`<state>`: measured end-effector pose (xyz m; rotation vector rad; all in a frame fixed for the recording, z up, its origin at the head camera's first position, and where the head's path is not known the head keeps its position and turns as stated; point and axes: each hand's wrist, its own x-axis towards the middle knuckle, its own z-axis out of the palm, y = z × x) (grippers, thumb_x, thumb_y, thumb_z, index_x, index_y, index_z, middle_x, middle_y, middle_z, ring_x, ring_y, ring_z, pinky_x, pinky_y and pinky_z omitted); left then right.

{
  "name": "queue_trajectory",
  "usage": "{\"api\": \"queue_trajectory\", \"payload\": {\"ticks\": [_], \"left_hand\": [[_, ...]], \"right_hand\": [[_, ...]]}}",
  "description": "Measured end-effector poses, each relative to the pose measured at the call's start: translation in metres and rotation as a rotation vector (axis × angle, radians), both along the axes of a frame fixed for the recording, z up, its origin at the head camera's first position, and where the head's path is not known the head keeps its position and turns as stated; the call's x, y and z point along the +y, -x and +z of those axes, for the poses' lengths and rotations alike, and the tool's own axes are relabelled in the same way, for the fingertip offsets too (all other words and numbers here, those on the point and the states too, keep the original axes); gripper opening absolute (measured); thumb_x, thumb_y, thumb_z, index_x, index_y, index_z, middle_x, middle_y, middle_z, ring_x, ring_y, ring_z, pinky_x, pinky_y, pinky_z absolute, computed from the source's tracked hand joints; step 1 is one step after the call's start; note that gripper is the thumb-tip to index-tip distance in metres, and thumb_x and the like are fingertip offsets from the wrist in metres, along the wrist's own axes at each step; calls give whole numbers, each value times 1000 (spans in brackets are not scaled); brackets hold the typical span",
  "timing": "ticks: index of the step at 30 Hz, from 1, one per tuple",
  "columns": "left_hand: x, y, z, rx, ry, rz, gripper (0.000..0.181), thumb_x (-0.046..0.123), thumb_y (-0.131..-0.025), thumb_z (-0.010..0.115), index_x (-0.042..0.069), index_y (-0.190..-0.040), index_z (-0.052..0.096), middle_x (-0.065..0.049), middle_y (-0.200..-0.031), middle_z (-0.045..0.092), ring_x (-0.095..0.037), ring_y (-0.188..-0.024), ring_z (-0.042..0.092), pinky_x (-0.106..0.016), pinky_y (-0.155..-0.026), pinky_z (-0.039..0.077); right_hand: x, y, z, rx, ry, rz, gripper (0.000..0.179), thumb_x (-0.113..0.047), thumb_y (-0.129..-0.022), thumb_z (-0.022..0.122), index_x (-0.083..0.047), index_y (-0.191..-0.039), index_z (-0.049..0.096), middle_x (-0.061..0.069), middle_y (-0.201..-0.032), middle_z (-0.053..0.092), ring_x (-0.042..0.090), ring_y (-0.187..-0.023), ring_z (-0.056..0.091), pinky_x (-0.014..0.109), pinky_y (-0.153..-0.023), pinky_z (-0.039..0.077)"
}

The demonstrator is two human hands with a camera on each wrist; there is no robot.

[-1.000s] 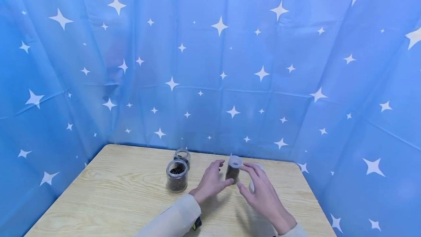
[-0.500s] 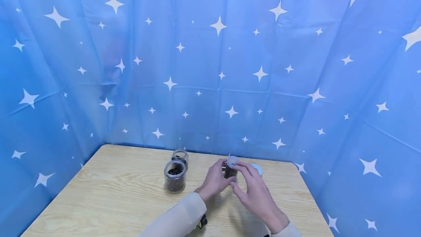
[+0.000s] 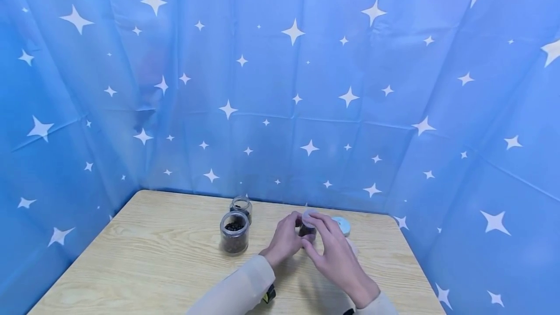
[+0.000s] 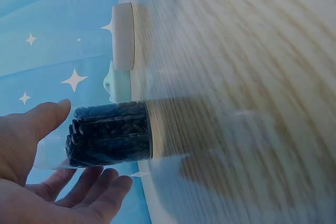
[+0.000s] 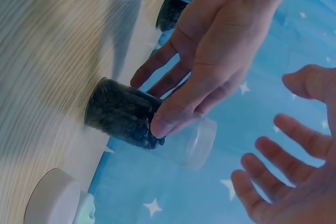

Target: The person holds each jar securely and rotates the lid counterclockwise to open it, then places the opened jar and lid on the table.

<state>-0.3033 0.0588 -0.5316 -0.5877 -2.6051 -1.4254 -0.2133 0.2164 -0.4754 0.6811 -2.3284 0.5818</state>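
A clear jar (image 3: 307, 231) of dark, seed-like pieces stands upright on the table, its translucent top (image 5: 202, 142) uncovered by the fingers in the right wrist view. My left hand (image 3: 283, 242) holds this jar around its upper body, thumb on one side and fingers on the other. Close to the jar's top is my right hand (image 3: 338, 262), fingers spread and slightly bent. In the right wrist view that hand's fingers (image 5: 268, 179) are apart from the jar. The seeds (image 4: 113, 132) fill roughly the lower part of it.
Left of the hands stand two open glass jars, a larger one (image 3: 234, 237) with dark beans in front of a smaller one (image 3: 243, 205). To the right lie a light blue lid (image 3: 343, 226) and a white round lid (image 4: 123, 36). A black and yellow object (image 3: 269, 295) pokes out beside the left sleeve.
My left hand has closed around the seed jar, which it stood beside earlier. My right hand has come nearer to the jar's top, uncovering the blue lid behind it.
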Motion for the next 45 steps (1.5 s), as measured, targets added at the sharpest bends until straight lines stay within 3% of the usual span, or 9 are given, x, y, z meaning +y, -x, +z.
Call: {"api": "queue_trajectory", "payload": {"ticks": [4, 10, 17, 23, 28, 35, 45], "left_hand": [[-4, -3, 0, 21, -11, -13, 43, 19, -98, 97, 9, -131, 71, -14, -132, 82, -34, -127, 79, -52, -111, 67], [-16, -14, 6, -2, -44, -23, 45, 24, -99, 96, 13, -135, 71, -8, -132, 81, -28, -125, 78, -47, -105, 68], [-28, -28, 13, 6, -20, -49, 51, 21, -97, 97, 9, -138, 70, -11, -133, 79, -29, -124, 78, -36, -95, 68], [-39, -46, 23, 38, 18, -68, 50, 14, -93, 97, 11, -135, 70, -8, -131, 79, -25, -124, 77, -37, -99, 67], [-48, -61, 28, 89, 14, -80, 50, 14, -92, 96, 12, -135, 69, -5, -129, 78, -21, -122, 77, -32, -96, 66], [-62, -75, 30, 122, -22, -81, 52, 16, -91, 98, 14, -134, 70, -5, -130, 78, -23, -122, 77, -40, -97, 71], [-74, -90, 34, 153, -49, -129, 49, 9, -93, 93, 12, -136, 70, -4, -129, 77, -23, -121, 77, -42, -96, 73]], "right_hand": [[-2, 0, 0, 4, 15, 16, 57, -9, -96, 96, -5, -148, 74, 19, -151, 74, 38, -140, 73, 57, -108, 67], [-3, -1, 0, 17, 15, -20, 57, -14, -95, 98, -6, -147, 74, 17, -150, 74, 38, -138, 73, 58, -106, 68], [-2, -7, 2, 27, -4, -53, 64, -14, -91, 100, -10, -149, 73, 20, -154, 71, 42, -138, 71, 62, -103, 68], [-7, -12, 6, -17, -18, -55, 66, -16, -92, 100, -12, -151, 71, 20, -157, 69, 42, -139, 70, 57, -101, 70], [-10, -16, 6, -27, -17, -38, 66, -18, -94, 99, -12, -154, 71, 17, -153, 71, 38, -138, 71, 54, -100, 70], [-17, -20, 11, -9, -8, 19, 61, -19, -95, 98, -14, -151, 72, 4, -145, 74, 27, -134, 71, 51, -102, 69], [-27, -28, 13, -43, 16, 84, 53, -16, -95, 99, -12, -143, 77, 0, -135, 75, 20, -125, 74, 40, -98, 71]]}}
